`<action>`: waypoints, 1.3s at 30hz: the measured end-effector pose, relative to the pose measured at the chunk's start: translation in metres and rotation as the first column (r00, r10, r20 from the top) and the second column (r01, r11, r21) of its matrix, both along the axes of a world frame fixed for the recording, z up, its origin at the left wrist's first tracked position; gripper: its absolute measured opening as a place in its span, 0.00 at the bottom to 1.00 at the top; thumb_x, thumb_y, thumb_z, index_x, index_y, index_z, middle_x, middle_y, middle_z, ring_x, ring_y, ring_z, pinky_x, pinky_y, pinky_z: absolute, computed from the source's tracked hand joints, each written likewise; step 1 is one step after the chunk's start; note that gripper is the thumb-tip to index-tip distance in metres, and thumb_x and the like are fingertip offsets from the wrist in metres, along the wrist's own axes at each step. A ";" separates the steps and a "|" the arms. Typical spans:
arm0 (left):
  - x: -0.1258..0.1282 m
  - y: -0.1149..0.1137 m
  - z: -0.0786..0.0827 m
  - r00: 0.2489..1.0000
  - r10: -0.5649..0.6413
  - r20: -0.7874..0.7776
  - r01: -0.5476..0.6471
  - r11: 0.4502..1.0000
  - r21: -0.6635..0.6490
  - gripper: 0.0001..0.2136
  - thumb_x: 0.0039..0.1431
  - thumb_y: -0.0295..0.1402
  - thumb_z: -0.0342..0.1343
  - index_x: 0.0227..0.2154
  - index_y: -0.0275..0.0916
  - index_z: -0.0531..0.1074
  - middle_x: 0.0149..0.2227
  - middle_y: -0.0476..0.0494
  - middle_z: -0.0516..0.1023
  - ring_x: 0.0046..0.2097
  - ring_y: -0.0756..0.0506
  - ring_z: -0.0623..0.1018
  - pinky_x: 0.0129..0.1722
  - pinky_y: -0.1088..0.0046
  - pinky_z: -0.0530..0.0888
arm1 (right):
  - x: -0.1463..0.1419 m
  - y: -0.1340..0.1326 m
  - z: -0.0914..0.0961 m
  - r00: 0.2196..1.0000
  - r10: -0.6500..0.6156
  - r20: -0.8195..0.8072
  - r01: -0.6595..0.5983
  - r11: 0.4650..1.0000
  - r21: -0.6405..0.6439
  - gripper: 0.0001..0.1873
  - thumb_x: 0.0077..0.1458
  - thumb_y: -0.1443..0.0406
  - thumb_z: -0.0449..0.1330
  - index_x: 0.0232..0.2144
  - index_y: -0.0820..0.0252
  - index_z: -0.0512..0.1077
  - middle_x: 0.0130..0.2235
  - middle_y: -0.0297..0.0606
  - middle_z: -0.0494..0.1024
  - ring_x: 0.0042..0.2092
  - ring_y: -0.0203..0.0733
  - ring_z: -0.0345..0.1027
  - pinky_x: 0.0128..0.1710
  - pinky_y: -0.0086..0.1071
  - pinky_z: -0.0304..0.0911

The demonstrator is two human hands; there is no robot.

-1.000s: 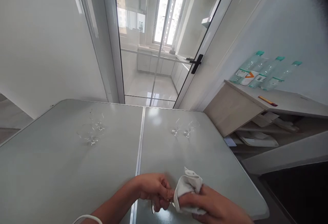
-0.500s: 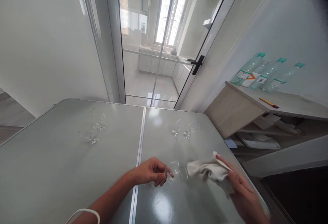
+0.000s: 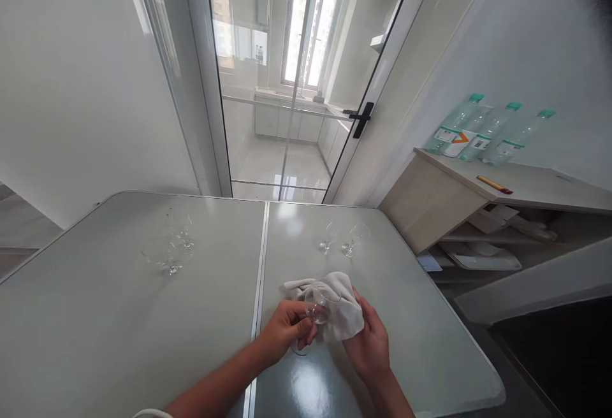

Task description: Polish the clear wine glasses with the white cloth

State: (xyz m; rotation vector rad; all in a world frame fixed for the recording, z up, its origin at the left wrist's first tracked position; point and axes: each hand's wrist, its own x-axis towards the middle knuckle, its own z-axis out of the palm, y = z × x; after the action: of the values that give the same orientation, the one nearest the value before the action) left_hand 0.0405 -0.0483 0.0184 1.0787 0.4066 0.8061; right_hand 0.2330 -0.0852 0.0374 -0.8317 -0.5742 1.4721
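My left hand (image 3: 289, 332) is closed around the lower part of a clear stemmed glass (image 3: 321, 303), whose foot shows below my fingers. The glass is tilted, its bowl pointing to the right. My right hand (image 3: 370, 338) grips a white cloth (image 3: 348, 316), which is spread behind and beside the bowl. Part of the cloth reaches left past the glass, above my left hand. Whether the cloth touches the bowl's inside I cannot tell. My right fingertips are hidden behind the cloth.
Two stemmed glasses (image 3: 348, 249) stand farther back on the grey table (image 3: 215, 316). Two more glasses (image 3: 171, 267) are at the left. A low cabinet (image 3: 444, 182) on the right carries several plastic bottles (image 3: 482, 137) and a yellow-red stick (image 3: 495, 184). A glass door (image 3: 291, 150) stands behind.
My right hand has brought the cloth leftward, from apart on the right to against the glass. The glass in my left hand has tipped up somewhat. The view has shifted slightly.
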 end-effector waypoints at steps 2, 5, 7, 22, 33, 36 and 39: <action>0.002 -0.001 -0.004 0.998 0.015 0.069 -0.009 0.996 -0.088 0.29 0.57 0.54 0.62 0.47 0.31 0.79 0.21 0.51 0.67 0.19 0.56 0.59 0.21 0.77 0.56 | -0.004 0.001 -0.007 0.999 0.047 0.016 -0.048 0.998 0.042 0.18 0.63 0.55 0.57 0.50 0.54 0.77 0.48 0.43 0.80 0.52 0.54 0.73 0.55 0.47 0.66; 0.004 0.001 -0.009 0.991 0.051 0.126 -0.030 0.987 -0.158 0.27 0.58 0.52 0.63 0.48 0.31 0.79 0.21 0.53 0.65 0.20 0.57 0.57 0.22 0.77 0.56 | 0.001 -0.002 -0.016 0.991 0.115 0.072 -0.123 0.986 0.111 0.23 0.54 0.62 0.64 0.54 0.56 0.74 0.51 0.44 0.79 0.51 0.53 0.72 0.52 0.44 0.66; 0.003 0.003 -0.010 0.992 0.059 0.109 -0.040 0.986 -0.161 0.26 0.59 0.51 0.63 0.47 0.30 0.79 0.21 0.53 0.65 0.20 0.56 0.57 0.22 0.77 0.56 | 0.013 -0.006 -0.019 0.981 0.146 0.124 -0.162 0.978 0.129 0.33 0.49 0.65 0.66 0.59 0.54 0.70 0.54 0.43 0.78 0.52 0.53 0.72 0.51 0.41 0.66; 0.004 -0.003 -0.013 0.974 -0.223 -0.037 0.219 0.971 -0.093 0.24 0.54 0.51 0.67 0.36 0.29 0.80 0.20 0.48 0.72 0.18 0.55 0.64 0.19 0.78 0.59 | 0.013 0.000 -0.027 0.899 0.153 0.411 -0.233 0.961 0.152 0.46 0.23 0.43 0.78 0.45 0.52 0.70 0.37 0.38 0.76 0.34 0.47 0.70 0.32 0.34 0.67; 0.001 0.005 -0.010 0.984 -0.172 0.037 0.176 0.947 -0.269 0.21 0.55 0.50 0.66 0.27 0.33 0.72 0.16 0.56 0.60 0.18 0.56 0.55 0.19 0.77 0.52 | -0.027 0.021 -0.003 0.968 0.091 0.234 -0.137 0.973 0.187 0.53 0.33 0.52 0.78 0.60 0.50 0.63 0.46 0.41 0.77 0.33 0.42 0.72 0.30 0.31 0.67; 0.003 0.006 -0.005 0.999 -0.026 -0.037 0.023 0.996 -0.091 0.25 0.57 0.53 0.63 0.24 0.33 0.71 0.17 0.54 0.61 0.19 0.56 0.56 0.20 0.76 0.50 | -0.026 0.015 -0.007 0.930 -0.157 0.331 0.079 0.968 0.239 0.54 0.37 0.58 0.78 0.63 0.44 0.56 0.50 0.39 0.76 0.36 0.43 0.74 0.33 0.32 0.69; 0.005 0.004 -0.001 0.996 0.078 -0.050 -0.081 0.995 -0.065 0.25 0.60 0.53 0.60 0.24 0.33 0.72 0.16 0.54 0.61 0.20 0.55 0.57 0.21 0.76 0.51 | -0.017 0.003 -0.014 0.827 -0.356 0.434 0.164 0.893 0.419 0.47 0.46 0.57 0.75 0.64 0.43 0.57 0.57 0.43 0.72 0.49 0.51 0.74 0.45 0.40 0.72</action>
State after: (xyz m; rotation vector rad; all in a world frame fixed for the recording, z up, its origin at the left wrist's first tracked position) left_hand 0.0456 -0.0440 0.0178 1.0254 0.5164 0.8328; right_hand 0.2162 -0.0820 0.0235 -0.9550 -1.0457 0.8421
